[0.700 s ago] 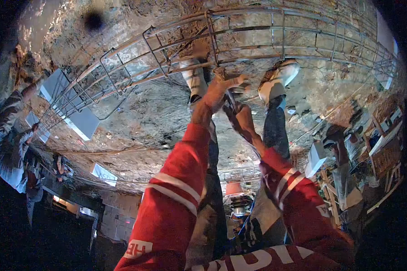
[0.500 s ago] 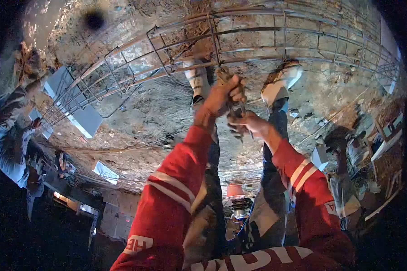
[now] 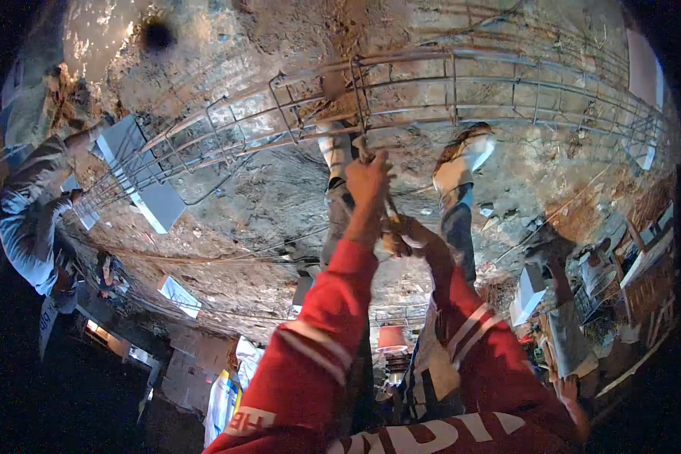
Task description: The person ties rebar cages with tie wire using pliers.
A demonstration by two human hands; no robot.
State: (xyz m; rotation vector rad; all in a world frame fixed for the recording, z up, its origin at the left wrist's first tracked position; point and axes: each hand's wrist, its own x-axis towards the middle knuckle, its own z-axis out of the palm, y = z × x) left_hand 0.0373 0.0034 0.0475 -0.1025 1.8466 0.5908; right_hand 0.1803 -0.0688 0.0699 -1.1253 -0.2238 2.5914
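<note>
Both my hands are closed around a pair of pincers [image 3: 390,206], held in front of the rebar cage [image 3: 401,117]. My left hand [image 3: 368,180] grips them higher up, just below the cage's near bars, with the tool's head end showing above the fist. Lower and to the right, my right hand [image 3: 415,236] is wrapped around the handle end. The fingers hide much of the tool. The cage, long bars with square stirrups, runs across the view beyond my hands.
White blocks [image 3: 163,203] stand under the cage's left end. A person [image 3: 26,219] bends there, and another person [image 3: 571,325] is at the right. My shoes [image 3: 461,155] stand on rough ground near the cage. A red bucket-like object [image 3: 391,338] lies behind.
The cage sits lower in the view. My left hand has come down with the pincers, and my right hand has shifted slightly lower. Both hands keep their hold.
</note>
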